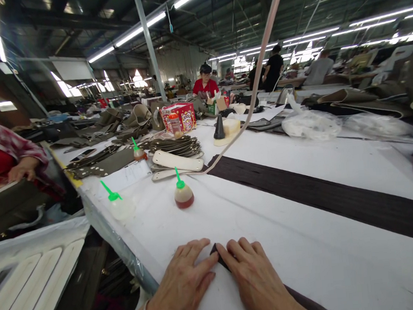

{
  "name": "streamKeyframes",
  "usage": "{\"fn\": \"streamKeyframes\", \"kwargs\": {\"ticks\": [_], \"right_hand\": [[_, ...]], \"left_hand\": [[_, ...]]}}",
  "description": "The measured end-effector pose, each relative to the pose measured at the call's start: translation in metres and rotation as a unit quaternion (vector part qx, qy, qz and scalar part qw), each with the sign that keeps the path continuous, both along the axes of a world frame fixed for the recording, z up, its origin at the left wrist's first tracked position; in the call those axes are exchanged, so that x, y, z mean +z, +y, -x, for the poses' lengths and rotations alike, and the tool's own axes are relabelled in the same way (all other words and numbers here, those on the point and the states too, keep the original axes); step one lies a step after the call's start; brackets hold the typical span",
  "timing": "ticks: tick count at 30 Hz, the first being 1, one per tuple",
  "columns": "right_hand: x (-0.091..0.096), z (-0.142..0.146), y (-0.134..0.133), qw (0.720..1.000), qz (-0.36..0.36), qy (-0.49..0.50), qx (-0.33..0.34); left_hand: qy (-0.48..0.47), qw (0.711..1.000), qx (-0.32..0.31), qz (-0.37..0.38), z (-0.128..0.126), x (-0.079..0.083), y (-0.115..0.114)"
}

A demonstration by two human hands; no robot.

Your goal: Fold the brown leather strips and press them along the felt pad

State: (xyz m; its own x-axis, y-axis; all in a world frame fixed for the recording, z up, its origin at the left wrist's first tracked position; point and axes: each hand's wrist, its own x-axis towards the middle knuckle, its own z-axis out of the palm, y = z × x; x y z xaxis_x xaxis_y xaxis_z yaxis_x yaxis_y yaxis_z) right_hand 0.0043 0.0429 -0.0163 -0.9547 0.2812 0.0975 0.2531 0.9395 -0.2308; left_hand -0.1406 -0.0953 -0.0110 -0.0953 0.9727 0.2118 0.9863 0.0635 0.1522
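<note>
A narrow dark brown strip (308,304) of fabric or leather runs along the table under my right hand. Its folded, pointed end (214,249) shows between my two hands. My left hand (188,277) has a fingertip pressed on that end from the left. My right hand (251,274) presses the strip down from the other side with bent fingers; its thumb is mostly hidden. Beyond my hands stands a round squeeze bottle (184,195) with a green nozzle and reddish liquid. A wide band of stacked dark strips (318,191) lies across the table to the right.
A pale squeeze bottle (120,206) and a third bottle (139,153) stand left. Pale straps (178,161), a black cone (219,127) and plastic bags (310,124) lie farther back. A hose (255,93) hangs down to the table. A co-worker's hand (25,168) is at left.
</note>
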Motion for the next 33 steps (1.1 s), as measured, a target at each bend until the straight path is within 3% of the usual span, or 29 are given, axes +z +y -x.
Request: {"fn": "streamKeyframes", "kwargs": {"ticks": [8, 15, 24, 33], "right_hand": [[0.006, 0.005, -0.001, 0.999, -0.015, -0.032, -0.017], [-0.008, 0.0, 0.0, 0.997, -0.026, 0.027, -0.066], [-0.017, -0.021, 0.011, 0.994, -0.027, 0.105, 0.031], [-0.016, -0.029, 0.014, 0.989, -0.079, 0.112, 0.055]], "left_hand": [[-0.011, 0.999, -0.022, 0.04, -0.001, 0.005, 0.001], [-0.03, 0.995, -0.076, 0.052, 0.001, 0.017, 0.01], [-0.03, 0.994, -0.092, 0.048, 0.006, 0.017, 0.018], [0.016, 0.992, -0.109, 0.056, 0.002, 0.016, 0.018]]}}
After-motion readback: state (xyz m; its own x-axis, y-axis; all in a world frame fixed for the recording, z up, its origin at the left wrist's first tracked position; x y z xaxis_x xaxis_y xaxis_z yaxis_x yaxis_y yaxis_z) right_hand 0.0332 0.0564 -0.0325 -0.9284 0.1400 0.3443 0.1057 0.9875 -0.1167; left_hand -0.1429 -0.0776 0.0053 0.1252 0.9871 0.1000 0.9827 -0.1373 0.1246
